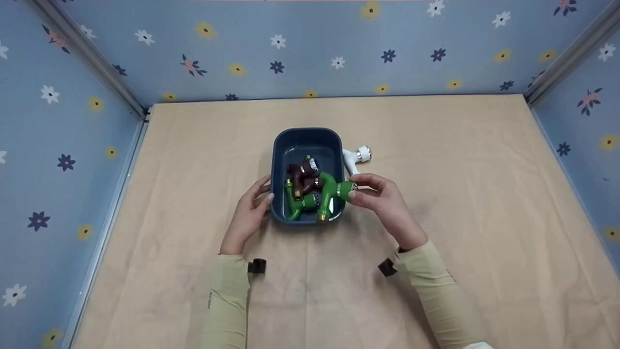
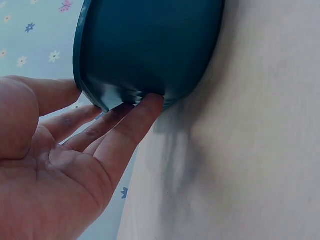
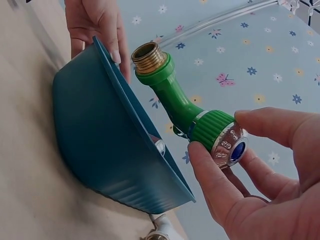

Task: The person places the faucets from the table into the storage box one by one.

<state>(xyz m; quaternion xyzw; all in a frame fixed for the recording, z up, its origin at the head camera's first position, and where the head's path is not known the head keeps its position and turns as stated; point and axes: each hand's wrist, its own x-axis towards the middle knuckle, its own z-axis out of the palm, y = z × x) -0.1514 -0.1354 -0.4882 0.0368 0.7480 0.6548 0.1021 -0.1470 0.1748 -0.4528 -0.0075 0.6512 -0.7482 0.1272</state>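
Observation:
A green plastic tap (image 1: 328, 191) with a ribbed handle and brass-coloured thread hangs over the right side of a dark blue bin (image 1: 308, 138). My right hand (image 1: 382, 198) pinches its handle end between thumb and fingers; the right wrist view shows the tap (image 3: 175, 102) held above the rim. On the bin's left, my left hand (image 1: 249, 213) rests its fairly straight fingers on the outer wall, with the thumb by the rim. Inside the bin lie brown taps (image 1: 296, 179) and another green tap (image 1: 296, 209), partly overlapping.
A white tap (image 1: 352, 157) lies on the beige-covered table (image 1: 465, 194) close to the bin's right wall, partly hidden. Flower-patterned blue panels (image 1: 310, 48) enclose the back and both sides. Black wrist cameras (image 1: 259, 266) stick out from the sleeves.

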